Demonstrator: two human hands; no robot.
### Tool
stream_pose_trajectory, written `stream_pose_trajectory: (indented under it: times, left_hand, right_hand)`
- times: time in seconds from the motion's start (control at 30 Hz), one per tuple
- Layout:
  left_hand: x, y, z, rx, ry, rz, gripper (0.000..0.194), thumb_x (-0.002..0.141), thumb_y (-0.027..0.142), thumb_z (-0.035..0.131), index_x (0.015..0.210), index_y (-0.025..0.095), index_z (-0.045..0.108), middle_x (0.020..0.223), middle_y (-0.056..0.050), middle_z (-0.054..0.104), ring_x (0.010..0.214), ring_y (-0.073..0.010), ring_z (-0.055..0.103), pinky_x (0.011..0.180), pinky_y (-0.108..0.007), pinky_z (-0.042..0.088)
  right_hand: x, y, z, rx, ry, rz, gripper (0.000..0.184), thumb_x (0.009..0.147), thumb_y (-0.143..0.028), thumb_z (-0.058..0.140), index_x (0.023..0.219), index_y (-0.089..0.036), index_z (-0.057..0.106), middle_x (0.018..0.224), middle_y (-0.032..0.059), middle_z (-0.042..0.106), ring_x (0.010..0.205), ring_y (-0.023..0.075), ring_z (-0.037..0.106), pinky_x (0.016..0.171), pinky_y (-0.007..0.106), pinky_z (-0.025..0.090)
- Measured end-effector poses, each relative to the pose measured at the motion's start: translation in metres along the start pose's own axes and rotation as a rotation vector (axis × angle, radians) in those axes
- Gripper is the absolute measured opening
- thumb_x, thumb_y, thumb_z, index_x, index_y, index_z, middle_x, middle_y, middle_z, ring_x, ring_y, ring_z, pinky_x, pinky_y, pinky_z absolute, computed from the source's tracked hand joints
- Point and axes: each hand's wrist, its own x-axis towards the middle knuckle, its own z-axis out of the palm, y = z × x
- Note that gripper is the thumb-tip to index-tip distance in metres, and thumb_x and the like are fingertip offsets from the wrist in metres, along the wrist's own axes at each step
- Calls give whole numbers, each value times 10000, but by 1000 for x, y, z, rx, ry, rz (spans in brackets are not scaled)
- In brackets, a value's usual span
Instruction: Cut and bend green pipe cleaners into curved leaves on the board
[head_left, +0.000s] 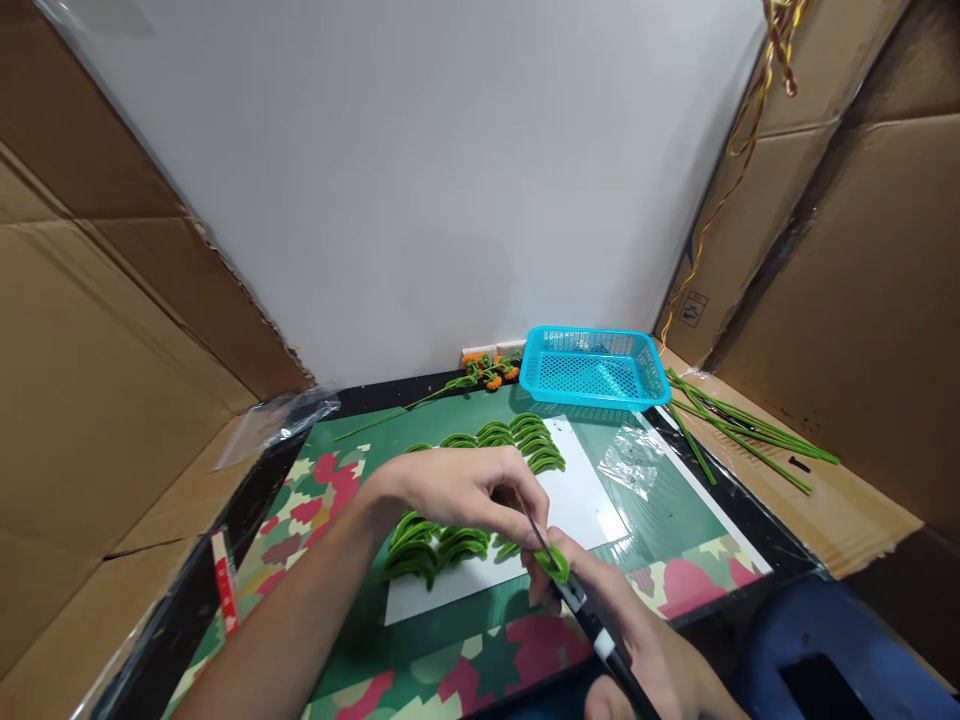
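My left hand (480, 492) is closed, its thumb and fingertips pinching near the tip of a small looped piece of fuzzy green stem (553, 563), like a pipe-cleaner leaf. Against the lower end of that loop sits a slim black tool (613, 655) with a grey end and a white band. My right hand (637, 610) is wrapped round this tool; its exact kind I cannot make out. Under and behind my left hand, rows of curved green fuzzy leaves (495, 434) lie on a white sheet (581, 490), partly hidden by the hand and forearm.
A blue perforated basket (596, 375) stands at the back right. Left of it lie orange flowers on green stems (491, 370). Green stems (750, 430) and a crumpled clear bag (634, 460) are at right. Cardboard walls (105, 300) flank the patterned mat (322, 500).
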Motion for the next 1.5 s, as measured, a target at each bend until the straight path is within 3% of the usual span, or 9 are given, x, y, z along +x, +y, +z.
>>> stream_pose_trajectory:
  times: [0.17,0.4,0.57,0.8,0.93,1.13,1.5]
  left_hand:
    - [-3,-3,-7,14,-10,10,261,992,360,692,938,149,836,843,-100,792,773,-196,732,743,-254,564]
    - [-7,-4,-10,59,-15,33,193,970,279,728,938,116,828,836,-95,795,768,-158,724,682,-176,526]
    - [-8,-5,-11,87,-26,69,190,969,278,738,942,119,837,843,-99,801,751,-144,721,660,-152,514]
    - [-9,-6,-13,90,-48,41,180,958,258,754,958,104,846,853,-110,805,758,-140,721,663,-145,516]
    - [-11,-6,-13,85,-17,61,141,944,211,759,963,109,854,842,-103,806,752,-142,729,643,-145,513]
    - [-12,-6,-13,81,-29,62,127,937,186,758,971,110,854,858,-104,813,759,-141,737,657,-147,524]
    - [-12,-6,-12,86,-35,63,155,941,220,763,986,109,863,856,-109,819,751,-150,743,640,-148,529]
  right_hand:
    - [-5,9,2,-130,73,-35,843,797,-692,818,1508,-324,558,1264,84,563,1108,284,539,1025,388,444]
    - [2,0,6,-335,50,-32,704,870,-618,787,1469,-301,598,1169,72,593,1056,264,566,958,347,485]
    - [5,-3,5,-404,-23,7,711,931,-527,740,1564,-315,495,1141,65,596,1044,255,577,954,341,496]
    - [9,1,3,-347,-46,79,579,873,-622,769,1297,-246,650,1097,72,590,1004,252,561,949,363,508]
    - [8,2,5,-297,-9,74,623,815,-727,775,1209,-254,680,1078,61,577,994,251,543,920,351,490]
    - [4,7,9,-236,33,47,842,752,-811,774,1392,-279,649,1086,57,599,971,243,551,919,349,467]
    - [4,5,10,-319,27,43,937,760,-848,727,1466,-245,602,1136,86,658,944,256,598,874,340,513]
